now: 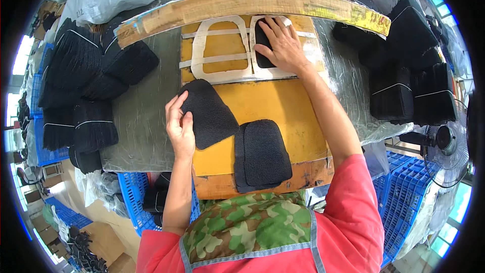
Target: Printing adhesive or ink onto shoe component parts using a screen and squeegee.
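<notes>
My right hand [281, 45] lies flat with its fingers spread on a black fabric piece [265, 62]. That piece sits inside the right-hand opening of a white two-opening frame [199, 45], which rests on a yellow board [268, 102]. Closer to me, my left hand [180, 127] grips the left edge of a second black textured piece [209, 116], with the thumb on top. This piece is tilted over the board. Two overlapping black pieces [267, 151] lie near the board's front edge. Pale strips cross the frame's empty left opening.
A thick wooden beam [252, 6] spans the far side, above the frame. Bundles of black pieces stand at left [76, 60] and right [391, 91] on the grey table [144, 121]. Blue crates [406, 187] and a fan [445, 141] are at right.
</notes>
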`<state>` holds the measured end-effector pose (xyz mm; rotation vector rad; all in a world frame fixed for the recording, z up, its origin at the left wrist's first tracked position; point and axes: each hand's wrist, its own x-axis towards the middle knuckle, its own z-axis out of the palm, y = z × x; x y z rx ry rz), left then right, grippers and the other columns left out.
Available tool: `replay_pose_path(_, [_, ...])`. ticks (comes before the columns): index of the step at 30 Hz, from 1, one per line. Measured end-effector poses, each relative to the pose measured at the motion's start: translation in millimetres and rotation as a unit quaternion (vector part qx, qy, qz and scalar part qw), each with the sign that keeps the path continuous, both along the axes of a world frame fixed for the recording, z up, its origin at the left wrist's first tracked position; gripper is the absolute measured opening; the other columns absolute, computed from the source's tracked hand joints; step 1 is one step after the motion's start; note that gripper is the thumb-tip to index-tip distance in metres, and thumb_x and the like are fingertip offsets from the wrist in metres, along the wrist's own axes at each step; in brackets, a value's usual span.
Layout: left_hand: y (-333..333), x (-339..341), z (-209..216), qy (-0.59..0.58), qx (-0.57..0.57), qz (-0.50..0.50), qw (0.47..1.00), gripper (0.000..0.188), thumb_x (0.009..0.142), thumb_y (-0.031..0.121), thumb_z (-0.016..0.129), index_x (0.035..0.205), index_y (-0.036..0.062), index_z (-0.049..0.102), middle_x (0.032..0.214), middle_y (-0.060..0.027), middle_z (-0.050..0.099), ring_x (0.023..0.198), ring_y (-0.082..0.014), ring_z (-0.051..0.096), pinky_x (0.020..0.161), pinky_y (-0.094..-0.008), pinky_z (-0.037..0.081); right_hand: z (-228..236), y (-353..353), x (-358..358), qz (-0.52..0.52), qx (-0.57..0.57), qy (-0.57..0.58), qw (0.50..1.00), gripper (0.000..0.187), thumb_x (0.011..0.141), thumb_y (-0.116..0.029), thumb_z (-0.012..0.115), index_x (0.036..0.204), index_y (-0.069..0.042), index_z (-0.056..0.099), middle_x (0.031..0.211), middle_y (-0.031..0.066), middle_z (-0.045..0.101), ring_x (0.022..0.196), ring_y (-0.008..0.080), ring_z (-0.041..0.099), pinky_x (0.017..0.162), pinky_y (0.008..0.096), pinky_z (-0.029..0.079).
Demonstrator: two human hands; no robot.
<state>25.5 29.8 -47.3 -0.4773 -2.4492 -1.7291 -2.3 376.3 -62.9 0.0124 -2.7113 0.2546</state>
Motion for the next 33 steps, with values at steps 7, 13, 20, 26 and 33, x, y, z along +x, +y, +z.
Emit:
replay_pose_path(7, [2.2, -1.3, -2.9, 0.036, 0.018, -0.027, 0.999, 0.047, 0.084, -0.007, 0.055, 0.129, 0.0022, 0.062, 0.12, -0.003, 0.052, 0.074, -0.0083, 0.039, 0.071, -0.0221, 0.039, -3.8, -7.3, 1.1, -0.041, -0.04, -0.04, 0.998, 0.073, 0.088, -0.053, 0.057, 0.144, -0.009, 0.043, 0.155, 0.0171, 0.033, 0.146, 0.0348, 0.025, 0.117, 0.0558, 0.019])
replay_pose_path(13, [-13.1, -5.2, -9.8, 0.025, 0.045, -0.058, 0.997, 0.047, 0.086, -0.008, 0.053, 0.133, 0.0008, 0.058, 0.126, -0.0001, 0.05, 0.073, -0.0086, 0.033, 0.068, -0.022, 0.035, 1.3, -15.6, 1.6, -0.024, -0.071, 0.021, 0.997, 0.067, 0.09, -0.051, 0.056, 0.14, -0.008, 0.047, 0.151, 0.0163, 0.038, 0.142, 0.0346, 0.03, 0.114, 0.0564, 0.023])
replay_pose_path(20, [-4.5, -3.2, -9.7, -0.019, 0.087, -0.064, 0.994, 0.049, 0.086, -0.01, 0.051, 0.133, 0.0006, 0.057, 0.128, 0.0016, 0.05, 0.074, -0.008, 0.032, 0.07, -0.0219, 0.034, 3.7, -8.2, 10.2, -0.009, -0.039, 0.026, 0.999, 0.045, 0.095, -0.038, 0.052, 0.136, -0.021, 0.054, 0.149, 0.0106, 0.041, 0.14, 0.0368, 0.029, 0.113, 0.058, 0.024])
replay_pose_path(26, [-3.9, -2.5, -6.4, -0.015, 0.101, -0.063, 0.993, 0.052, 0.084, -0.011, 0.05, 0.134, 0.0008, 0.057, 0.123, 0.0018, 0.049, 0.074, -0.0078, 0.031, 0.07, -0.0222, 0.034, 4.0, -11.0, 7.5, -0.011, -0.051, 0.012, 0.999, 0.047, 0.093, -0.042, 0.053, 0.136, -0.025, 0.054, 0.149, 0.0104, 0.041, 0.141, 0.0387, 0.028, 0.113, 0.0603, 0.022])
replay_pose_path(33, [-6.7, -2.9, -7.8, -0.002, 0.106, -0.072, 0.992, 0.052, 0.084, -0.012, 0.048, 0.134, 0.0005, 0.057, 0.12, 0.0012, 0.048, 0.072, -0.0077, 0.031, 0.069, -0.0225, 0.034, 3.3, -14.8, 11.0, 0.004, -0.052, -0.004, 0.999, 0.077, 0.082, -0.07, 0.054, 0.14, -0.019, 0.05, 0.152, 0.0149, 0.037, 0.143, 0.0435, 0.023, 0.115, 0.063, 0.016])
